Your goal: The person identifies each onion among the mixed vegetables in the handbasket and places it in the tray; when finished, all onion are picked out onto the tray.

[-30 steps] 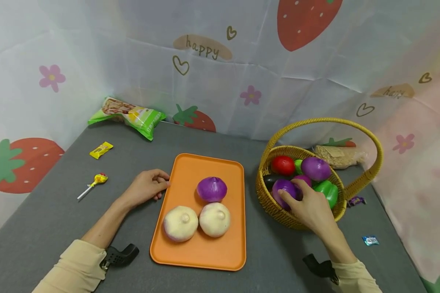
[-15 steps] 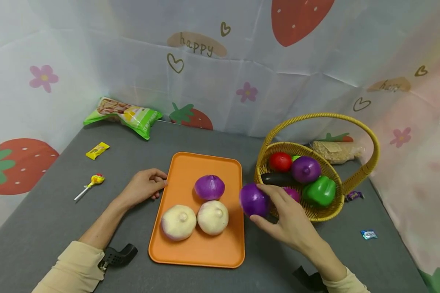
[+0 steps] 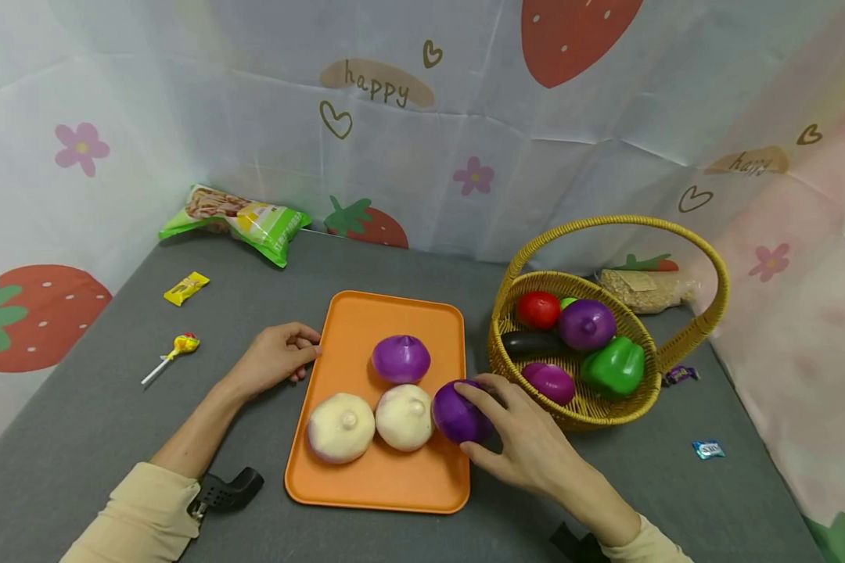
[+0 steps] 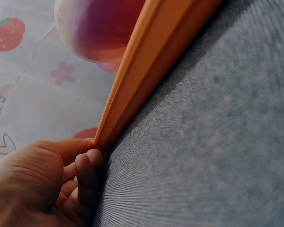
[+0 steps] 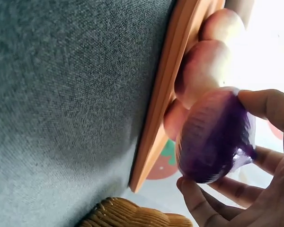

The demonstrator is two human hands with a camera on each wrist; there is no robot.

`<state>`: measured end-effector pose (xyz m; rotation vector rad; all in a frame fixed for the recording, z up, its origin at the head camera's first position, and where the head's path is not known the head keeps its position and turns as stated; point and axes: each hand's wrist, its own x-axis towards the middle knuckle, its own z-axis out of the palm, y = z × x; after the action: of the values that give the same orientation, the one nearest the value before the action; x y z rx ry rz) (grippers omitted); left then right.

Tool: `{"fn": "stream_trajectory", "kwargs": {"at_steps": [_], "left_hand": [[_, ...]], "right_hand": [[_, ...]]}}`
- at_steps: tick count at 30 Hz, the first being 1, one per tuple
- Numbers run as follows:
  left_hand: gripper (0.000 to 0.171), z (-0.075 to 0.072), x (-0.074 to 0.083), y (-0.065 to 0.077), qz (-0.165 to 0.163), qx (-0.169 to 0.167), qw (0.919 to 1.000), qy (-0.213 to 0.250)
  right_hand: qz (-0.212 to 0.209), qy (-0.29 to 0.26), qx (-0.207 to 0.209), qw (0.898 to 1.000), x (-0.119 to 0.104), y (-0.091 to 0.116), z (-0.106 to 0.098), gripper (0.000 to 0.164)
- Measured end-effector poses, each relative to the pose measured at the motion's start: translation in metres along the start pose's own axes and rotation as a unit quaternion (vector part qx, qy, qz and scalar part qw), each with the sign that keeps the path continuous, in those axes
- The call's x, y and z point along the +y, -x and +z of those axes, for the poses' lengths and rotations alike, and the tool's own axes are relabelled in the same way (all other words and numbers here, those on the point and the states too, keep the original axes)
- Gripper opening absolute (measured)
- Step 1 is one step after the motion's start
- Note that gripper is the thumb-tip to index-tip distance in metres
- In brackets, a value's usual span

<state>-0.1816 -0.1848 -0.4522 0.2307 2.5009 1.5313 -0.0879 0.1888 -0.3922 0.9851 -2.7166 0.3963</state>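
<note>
My right hand [image 3: 531,446] holds a purple onion [image 3: 458,416] by thumb and fingertips over the right edge of the orange tray [image 3: 362,314]. In the right wrist view the onion [image 5: 215,142] overlaps the pale ones behind it. On the tray lie two whitish, turnip-like vegetables [image 3: 341,428] side by side, with another purple onion [image 3: 401,360] behind them. My left hand [image 3: 276,361] pinches the tray's left edge; the left wrist view has the thumb at the rim [image 4: 100,128] and curled fingers just below.
Right of the tray stands a yellow wicker basket [image 3: 591,420] with a tall handle. It holds a tomato [image 3: 538,310], an eggplant [image 3: 531,344], a green pepper [image 3: 614,367] and purple vegetables [image 3: 587,324]. A lollipop [image 3: 185,344], candies [image 3: 186,288] and a green snack bag [image 3: 242,221] lie around.
My right hand has lifted the purple onion out of the basket and carried it left to the tray's right edge. My left hand has stayed at the tray.
</note>
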Motion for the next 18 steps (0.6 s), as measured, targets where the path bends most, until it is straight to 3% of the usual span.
{"fn": "stream_trajectory", "kwargs": {"at_steps": [11,18], "left_hand": [[0.029,-0.001,-0.002,-0.001,-0.002,0.002,1.0000,-0.007],[0.029,0.000,-0.001,-0.001,0.001,0.004,0.9999,-0.010]], "right_hand": [[-0.004,0.002,-0.032,0.999,-0.007,-0.010,0.004,0.065],[-0.016,0.002,-0.031,0.999,-0.008,-0.014,0.007,0.062]]}}
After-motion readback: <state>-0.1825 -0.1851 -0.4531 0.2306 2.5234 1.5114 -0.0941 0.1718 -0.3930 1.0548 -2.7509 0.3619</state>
